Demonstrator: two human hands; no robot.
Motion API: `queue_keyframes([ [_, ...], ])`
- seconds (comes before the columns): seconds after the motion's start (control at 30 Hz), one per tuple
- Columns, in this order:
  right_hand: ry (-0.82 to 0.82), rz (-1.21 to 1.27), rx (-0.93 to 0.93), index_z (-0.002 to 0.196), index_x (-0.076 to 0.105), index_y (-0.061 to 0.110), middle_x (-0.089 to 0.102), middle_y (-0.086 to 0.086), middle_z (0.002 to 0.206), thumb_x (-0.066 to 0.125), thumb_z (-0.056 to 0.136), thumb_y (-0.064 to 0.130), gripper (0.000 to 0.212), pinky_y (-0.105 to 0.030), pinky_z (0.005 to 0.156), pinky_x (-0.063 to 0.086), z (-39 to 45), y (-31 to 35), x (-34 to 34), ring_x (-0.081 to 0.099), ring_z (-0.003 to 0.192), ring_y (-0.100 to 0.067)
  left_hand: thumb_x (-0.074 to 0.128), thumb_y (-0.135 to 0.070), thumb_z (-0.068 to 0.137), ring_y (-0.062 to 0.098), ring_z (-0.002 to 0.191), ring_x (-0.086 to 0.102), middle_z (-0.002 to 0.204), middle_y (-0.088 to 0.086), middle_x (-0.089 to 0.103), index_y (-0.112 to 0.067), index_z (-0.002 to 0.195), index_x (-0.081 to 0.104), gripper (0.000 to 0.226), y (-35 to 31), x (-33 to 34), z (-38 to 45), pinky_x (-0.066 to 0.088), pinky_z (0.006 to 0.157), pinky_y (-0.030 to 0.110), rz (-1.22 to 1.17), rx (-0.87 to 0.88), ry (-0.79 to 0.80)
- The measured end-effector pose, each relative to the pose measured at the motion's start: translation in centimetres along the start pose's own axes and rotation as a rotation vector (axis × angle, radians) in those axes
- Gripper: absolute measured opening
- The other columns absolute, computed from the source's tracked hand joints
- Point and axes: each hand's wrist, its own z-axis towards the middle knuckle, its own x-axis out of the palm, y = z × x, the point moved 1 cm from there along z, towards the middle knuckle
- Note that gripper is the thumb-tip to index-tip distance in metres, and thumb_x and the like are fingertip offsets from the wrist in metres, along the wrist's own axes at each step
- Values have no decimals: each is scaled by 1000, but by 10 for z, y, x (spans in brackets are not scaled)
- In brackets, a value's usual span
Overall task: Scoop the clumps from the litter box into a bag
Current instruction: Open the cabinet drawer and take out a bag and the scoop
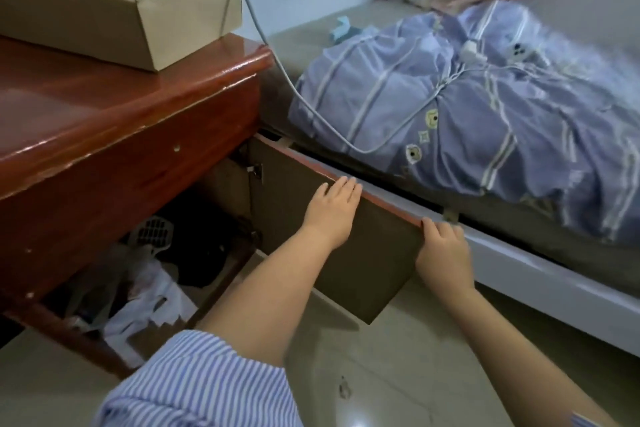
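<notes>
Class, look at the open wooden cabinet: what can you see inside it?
Inside the cabinet: a white slotted scoop, crumpled plastic bags and something dark behind. The back is shadowed and cannot be made out.

Red-brown cabinet top [86, 104]: glossy lacquered wood.
Open door's inner face [363, 253]: matt, dull brown board.
Flat tan box [114, 7]: matt cardboard.
Lilac striped bedding [467, 107]: soft crumpled cloth.
White slotted scoop [152, 230]: plastic.
Pale floor [398, 374]: glossy tile.
</notes>
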Motion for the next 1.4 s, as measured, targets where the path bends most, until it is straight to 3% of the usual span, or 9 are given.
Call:
queue_keyframes([
  [0.3, 173, -302, 120, 145, 15, 1, 18, -22, 151, 45, 91, 21, 65, -49, 115, 17, 24, 46, -7, 17, 139, -37, 40, -12, 95, 24, 147, 2, 158, 8, 10, -10, 148, 20, 56, 70, 18, -83, 9, 118, 43, 62, -270, 96],
  [0.57, 334, -282, -589, 127, 47, 10, 45, -13, 134, 44, 90, 21, 39, -42, 108, 30, -3, 197, 69, 35, 129, -31, 49, -21, 93, 26, 141, 21, 149, 10, 29, -11, 138, 38, 47, 158, 80, -183, 22, 113, 41, 34, -641, 181],
  [0.67, 430, -217, -812, 129, 46, 9, 49, -14, 130, 42, 93, 21, 39, -39, 101, 36, -10, 250, 111, 41, 123, -32, 87, -34, 50, 26, 87, 66, 90, 9, 69, -13, 84, 74, 42, 174, 103, -207, 54, 73, 31, 95, -653, 67],
  [0.73, 481, -181, -915, 127, 48, 8, 52, -14, 128, 44, 93, 20, 36, -36, 96, 41, -8, 280, 143, 45, 121, -31, 91, -27, 20, 22, 55, 65, 56, 3, 65, -14, 51, 71, 39, 180, 110, -219, 50, 50, 21, 182, -602, 40],
  [0.9, 533, -87, -1100, 130, 44, 8, 55, -17, 127, 49, 92, 20, 40, -38, 86, 47, -3, 338, 207, 51, 115, -34, 88, -14, 27, 23, 57, 65, 53, 4, 61, -12, 47, 66, 30, 181, 118, -239, 43, 67, 28, 284, -447, 39],
  [1.03, 517, -14, -1268, 148, 11, 14, 22, -15, 152, 57, 89, 24, 76, -43, 99, 40, -5, 378, 234, 29, 134, -35, 82, -10, 33, 25, 66, 71, 65, 8, 71, -9, 57, 72, 26, 182, 127, -242, 42, 80, 33, 277, -486, 35],
  [1.23, 465, 110, -1406, 140, 37, 12, 27, -12, 151, 50, 91, 21, 52, -43, 112, 26, -9, 410, 265, 24, 138, -31, 82, -11, 40, 27, 76, 72, 71, 8, 73, -9, 61, 75, 22, 171, 153, -252, 47, 91, 39, 271, -590, 3],
  [1.33, 549, 316, -1323, 104, 63, -9, 62, -27, 113, 46, 91, 18, 34, -33, 81, 41, 8, 396, 272, 56, 100, -30, 53, -8, 61, 28, 86, 56, 70, 9, 72, -9, 61, 73, 20, 162, 169, -253, 35, 93, 37, 287, -664, -97],
  [1.4, 684, 438, -1205, 98, 61, -15, 64, -27, 99, 41, 97, 10, 32, -27, 68, 33, 23, 374, 269, 55, 85, -25, 41, -8, 64, 24, 85, 46, 71, 9, 71, -8, 64, 73, 32, 161, 183, -246, 36, 85, 35, 289, -718, -137],
])
